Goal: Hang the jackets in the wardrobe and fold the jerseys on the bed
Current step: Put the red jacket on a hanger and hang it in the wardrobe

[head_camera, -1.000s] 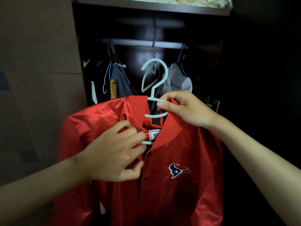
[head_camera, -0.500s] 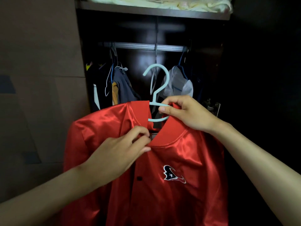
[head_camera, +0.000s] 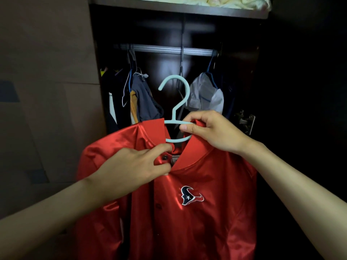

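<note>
While the left hand (head_camera: pixel 131 171) pinched the red jacket (head_camera: pixel 197 212) by its top snap, the right hand (head_camera: pixel 210 131) gripped the pale blue hanger (head_camera: pixel 176 102) at the collar, held up before the wardrobe rail (head_camera: pixel 165 50) where other clothes (head_camera: pixel 144 102) hung.

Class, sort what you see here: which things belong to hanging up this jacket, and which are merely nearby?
Belongs to the job:
shiny red satin jacket
pale blue plastic hanger
silver wardrobe rail
left hand, pinching the jacket front
right hand, gripping the hanger

Merely nearby:
grey garment
white garment
cream bedding on the shelf
</note>
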